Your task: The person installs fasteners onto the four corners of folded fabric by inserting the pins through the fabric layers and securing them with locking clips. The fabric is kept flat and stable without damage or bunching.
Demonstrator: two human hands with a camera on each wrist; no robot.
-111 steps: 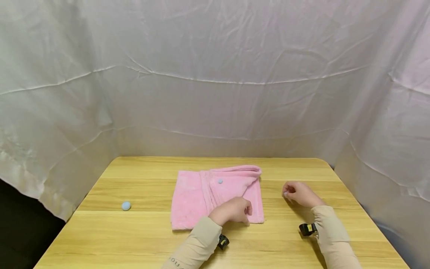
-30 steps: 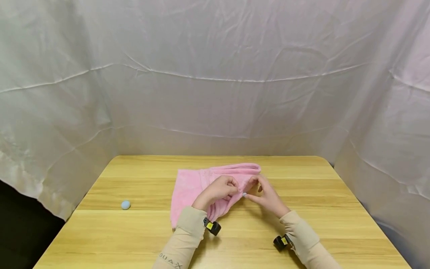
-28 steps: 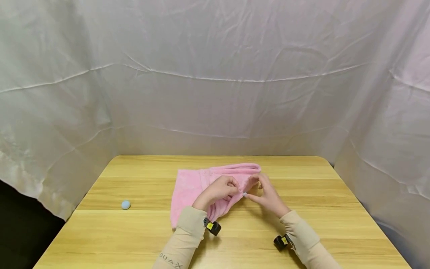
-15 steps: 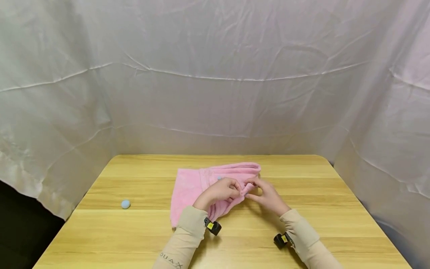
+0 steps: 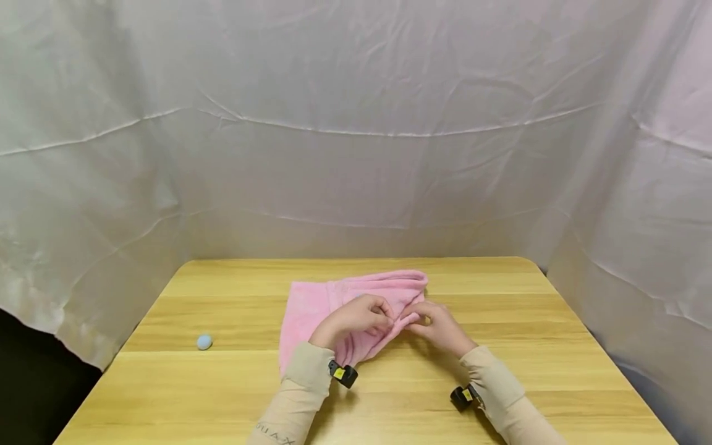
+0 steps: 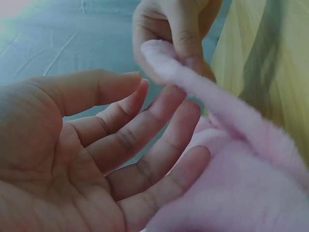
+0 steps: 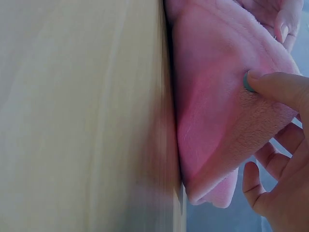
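Observation:
A pink plush cloth [image 5: 306,309], folded in layers, lies on the table; its near right part is lifted and bunched. My right hand [image 5: 439,327] pinches the raised edge between thumb and fingers. Under that thumb, in the right wrist view, a small blue-green disc [image 7: 248,82] presses against the cloth. My left hand [image 5: 353,318] is at the same edge, over the cloth. In the left wrist view its fingers [image 6: 159,140] are extended, some tips touching the cloth, with a gap beneath the thumb. Left of the cloth sits a round pale blue piece [image 5: 204,342].
The wooden table [image 5: 167,395] has rounded far corners. Pale grey curtains [image 5: 356,179] hang behind it and on both sides. Each wrist carries a small black camera [image 5: 343,374].
My right hand has come from the table's right side to the cloth and pinched its edge. The left hand moved up over the cloth. Lately the right fingers folded the edge over, hiding the disc from the head view.

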